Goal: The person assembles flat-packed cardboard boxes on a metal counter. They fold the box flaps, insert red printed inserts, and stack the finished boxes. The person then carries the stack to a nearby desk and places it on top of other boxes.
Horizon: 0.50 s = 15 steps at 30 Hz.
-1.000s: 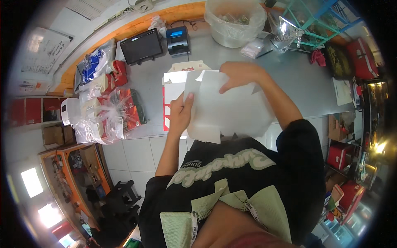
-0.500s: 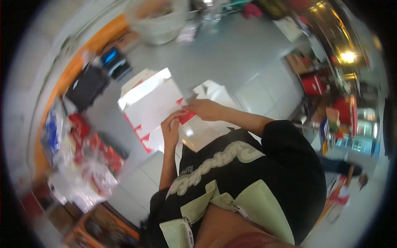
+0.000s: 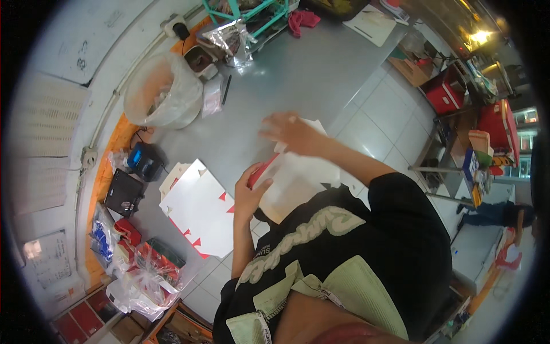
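Observation:
A white cardboard box blank (image 3: 301, 178) with a red edge lies in front of my body, partly over the table's near edge. My left hand (image 3: 250, 195) is closed on its red left side, the thumb on top. Above its far corner is my right hand (image 3: 289, 133), with fingers stretched out and apart, blurred by motion, and nothing visible in them. To the left of my left hand, a pile of flat white box blanks (image 3: 200, 206) with red notched edges rests on the grey table (image 3: 269, 83).
A bin lined with clear plastic (image 3: 166, 94) stands at the far left, near a small device with a blue screen (image 3: 144, 159) and a black tablet (image 3: 123, 192). Plastic-wrapped packages (image 3: 152, 269) sit nearer. A teal rack (image 3: 252, 17) is at the back; shelves with red boxes (image 3: 447, 89) line the right.
My right hand has left the red edge beside my left hand and moved away to the upper right, its fingers spread. My left hand still holds the blank. The view has shifted.

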{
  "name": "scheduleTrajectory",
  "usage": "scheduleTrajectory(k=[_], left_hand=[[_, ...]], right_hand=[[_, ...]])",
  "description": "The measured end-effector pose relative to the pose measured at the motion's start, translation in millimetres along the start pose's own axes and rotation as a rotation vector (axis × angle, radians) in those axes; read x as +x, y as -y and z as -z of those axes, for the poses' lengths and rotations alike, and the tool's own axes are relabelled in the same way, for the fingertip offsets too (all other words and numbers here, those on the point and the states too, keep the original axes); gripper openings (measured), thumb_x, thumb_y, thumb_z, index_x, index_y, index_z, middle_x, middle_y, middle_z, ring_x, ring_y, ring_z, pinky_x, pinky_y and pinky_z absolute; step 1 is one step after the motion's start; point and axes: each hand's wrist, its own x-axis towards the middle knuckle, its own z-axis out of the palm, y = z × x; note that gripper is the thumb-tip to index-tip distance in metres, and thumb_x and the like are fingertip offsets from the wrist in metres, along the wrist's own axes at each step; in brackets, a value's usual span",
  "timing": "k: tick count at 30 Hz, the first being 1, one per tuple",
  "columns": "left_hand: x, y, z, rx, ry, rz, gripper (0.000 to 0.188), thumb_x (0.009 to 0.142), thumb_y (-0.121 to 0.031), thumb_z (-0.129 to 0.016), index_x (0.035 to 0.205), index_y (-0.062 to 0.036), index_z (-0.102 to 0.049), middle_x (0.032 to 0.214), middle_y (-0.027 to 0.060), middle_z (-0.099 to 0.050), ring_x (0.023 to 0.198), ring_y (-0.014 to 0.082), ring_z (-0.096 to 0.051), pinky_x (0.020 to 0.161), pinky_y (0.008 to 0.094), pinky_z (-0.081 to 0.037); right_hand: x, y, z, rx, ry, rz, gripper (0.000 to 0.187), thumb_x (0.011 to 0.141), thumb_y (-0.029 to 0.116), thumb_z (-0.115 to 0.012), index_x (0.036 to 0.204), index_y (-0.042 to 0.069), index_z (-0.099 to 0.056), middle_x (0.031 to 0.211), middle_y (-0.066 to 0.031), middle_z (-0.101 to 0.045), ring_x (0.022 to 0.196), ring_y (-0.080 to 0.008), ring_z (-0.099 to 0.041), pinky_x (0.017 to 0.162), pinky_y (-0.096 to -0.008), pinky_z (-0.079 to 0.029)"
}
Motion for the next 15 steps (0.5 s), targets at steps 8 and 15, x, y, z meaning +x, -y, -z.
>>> scheduleTrajectory(k=[8, 15], left_hand=[[78.3, -87.6, -73.7, -0.078, -0.412, -0.339, 0.024, 0.078, 0.011, -0.053, 0.082, -0.0008, -0.074, 0.117, 0.0139, -0.062, 0.115, 0.0244, -0.057, 0.101, 0.0327, -0.042], [101.6, -147.2, -76.0, -0.028, -0.504, -0.458, 0.031, 0.073, 0.014, -0.05, 0.083, -0.0019, -0.075, 0.116, 0.0114, -0.06, 0.114, 0.0241, -0.056, 0.098, 0.0317, -0.042]], right_hand=[[15.7, -123.1, 162.9, 0.514, 0.258, 0.05, 0.026, 0.083, 0.012, -0.07, 0.108, 0.008, -0.072, 0.095, -0.0097, -0.071, 0.085, -0.029, -0.068, 0.078, -0.0372, -0.053], [16.9, -134.5, 175.1, 0.405, -0.111, 0.198, 0.032, 0.082, 0.003, -0.069, 0.114, 0.007, -0.07, 0.096, -0.0086, -0.068, 0.081, -0.0284, -0.065, 0.071, -0.0356, -0.054]])
